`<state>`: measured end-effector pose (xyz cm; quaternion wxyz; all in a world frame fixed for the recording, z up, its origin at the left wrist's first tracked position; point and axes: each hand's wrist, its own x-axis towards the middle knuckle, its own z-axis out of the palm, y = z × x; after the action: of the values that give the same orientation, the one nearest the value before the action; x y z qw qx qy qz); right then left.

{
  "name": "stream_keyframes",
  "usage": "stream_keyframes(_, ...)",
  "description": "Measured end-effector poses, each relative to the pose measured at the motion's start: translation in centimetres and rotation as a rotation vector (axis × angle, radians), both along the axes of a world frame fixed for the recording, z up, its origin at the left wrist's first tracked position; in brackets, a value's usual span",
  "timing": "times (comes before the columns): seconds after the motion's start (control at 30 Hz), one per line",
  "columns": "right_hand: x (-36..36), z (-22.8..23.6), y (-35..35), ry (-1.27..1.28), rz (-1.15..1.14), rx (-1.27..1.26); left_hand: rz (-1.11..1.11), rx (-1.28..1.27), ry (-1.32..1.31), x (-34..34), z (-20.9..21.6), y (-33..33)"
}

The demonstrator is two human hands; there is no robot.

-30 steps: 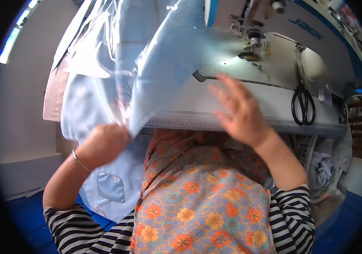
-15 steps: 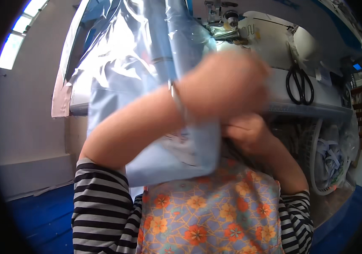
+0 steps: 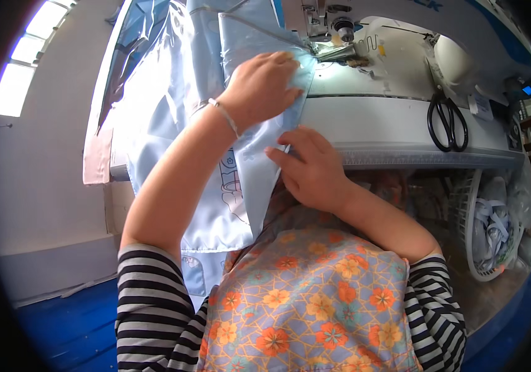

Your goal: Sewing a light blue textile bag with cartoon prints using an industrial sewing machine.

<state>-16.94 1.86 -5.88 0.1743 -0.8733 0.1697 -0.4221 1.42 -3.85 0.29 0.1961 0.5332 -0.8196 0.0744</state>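
Observation:
A glossy light-blue fabric with printed line drawings drapes over the sewing machine's bed and hangs down toward my lap. My left hand lies on it, palm down, thumb spread away from the other fingers. Just nearer to me on the right, my right hand is at the fabric's edge, its thumb and fingers apart and their tips against the cloth. Beyond my left fingertips, the fabric edge reaches a metal attachment beside the needle area of the sewing machine.
Black-handled scissors lie on the machine bed at the right. Below them, a white plastic basket holds crumpled cloth strips. A ruler-marked edge runs along the table front. Floral cloth covers my lap.
My left hand has swung left and away from me, down onto the fabric. My right hand has moved left to the fabric's edge. The hanging fabric has shifted left and its lower part has swung round.

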Motion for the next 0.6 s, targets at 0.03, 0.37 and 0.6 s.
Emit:
stream_keyframes(0.03, 0.1, 0.0, 0.2, 0.025, -0.014, -0.043, 0.002, 0.021, -0.081, 0.0, 0.2, -0.8)
stream_keyframes(0.37, -0.2, 2.2, -2.9, -0.068, -0.010, 0.371, 0.216, 0.171, -0.322, -1.4, -0.2, -5.9)
stream_keyframes(0.6, -6.5, 2.1, -3.7, -0.121, 0.128, 0.730, 0.379, 0.305, 0.265, -0.1, -0.9, -6.5)
